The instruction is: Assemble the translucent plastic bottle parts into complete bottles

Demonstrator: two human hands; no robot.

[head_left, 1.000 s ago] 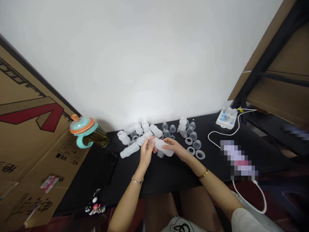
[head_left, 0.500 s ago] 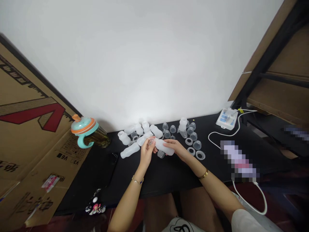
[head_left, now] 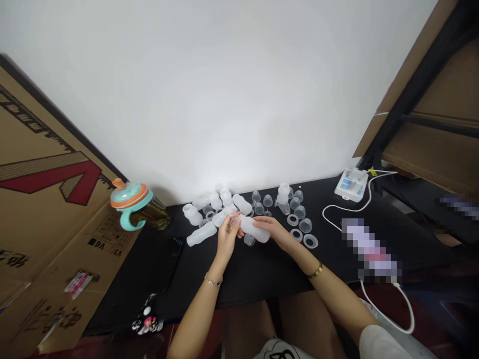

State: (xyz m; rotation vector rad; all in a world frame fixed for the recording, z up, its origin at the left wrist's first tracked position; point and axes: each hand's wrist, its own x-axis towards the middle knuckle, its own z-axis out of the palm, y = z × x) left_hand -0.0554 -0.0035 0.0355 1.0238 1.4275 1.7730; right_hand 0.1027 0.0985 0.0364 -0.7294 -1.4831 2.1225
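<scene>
A frosted white baby bottle [head_left: 255, 229] lies tilted between my hands, its neck toward the left. My right hand [head_left: 270, 228] is closed around the bottle's body. At the neck end, my left hand [head_left: 228, 232] pinches a small clear bottle top [head_left: 235, 219]; the fingers partly hide it, and whether it is seated on the neck I cannot tell. Just below the held bottle sits a clear cap [head_left: 249, 240]. Several white bottles lie or stand behind and left of my hands, one of them a lying bottle [head_left: 202, 234] close to my left hand.
Clear domed caps [head_left: 305, 225] and flat rings [head_left: 310, 241] are spread to the right, near a standing bottle [head_left: 283, 192]. A lidded drink jug [head_left: 140, 204] and a dark phone [head_left: 170, 262] are at left. A white cable [head_left: 348, 205] runs across the right side.
Almost nothing differs. Both hands keep the same hold on the bottle and its clear top, with only a very slight shift of the view.
</scene>
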